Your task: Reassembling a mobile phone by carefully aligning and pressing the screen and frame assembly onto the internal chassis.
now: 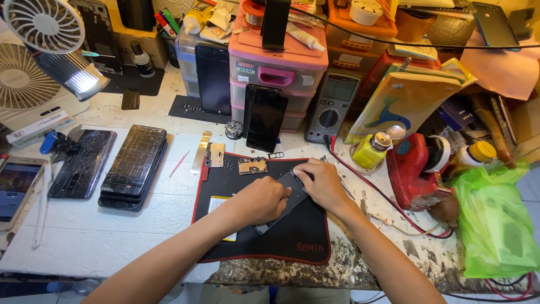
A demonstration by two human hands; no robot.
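both hands, left hand point(260, 201) and right hand point(319, 183), grip a dark phone point(288, 194) on the black mat point(292, 239) atop the worn white bench point(107, 236).

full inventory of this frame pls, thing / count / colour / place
phone: 1, dark, on the mat, under both hands
mat: 1, black with red edge, front centre
circuit boards: 2, tan, mat's far edge
cracked phones: several, black, left of mat
lit phone: 1, pale, far left
upright phones: 2, black, leaning on drawers
drawers: 1 stack, pink, back centre
multimeter: 1, grey, right of drawers
fans: 2, white, back left
bottle: 1, yellow, right of mat
bag: 1, green, far right
table: 1, white, worn
left hand: on the phone
right hand: on the phone
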